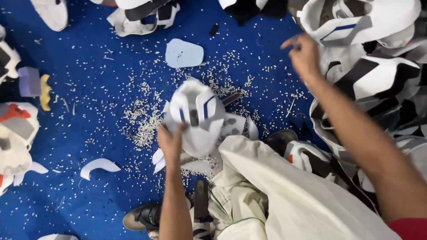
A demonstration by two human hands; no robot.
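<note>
I see a blue floor covering (89,80) strewn with small white punch-out bits (142,124), densest at its centre. White and black shoe-upper pieces (378,80) are piled along its right edge; further cut pieces lie along the left and far edges. A pale blue cut panel (183,54) lies flat near the far edge, centre. A curved white offcut (99,166) lies toward the near-left. A white sack (289,195) covers the near-right area.

Left hand (171,141): forearm extended straight forward from the near edge, fingers clenched on the lower rim of a white shoe upper with blue stripes (195,115), held raised over the centre.

Right hand (304,55): arm extended diagonally to the far-right pile, motion-blurred. Fingertips appear pinched together; I cannot tell whether they grasp anything.

A black shoe (144,216) shows at the near edge.
</note>
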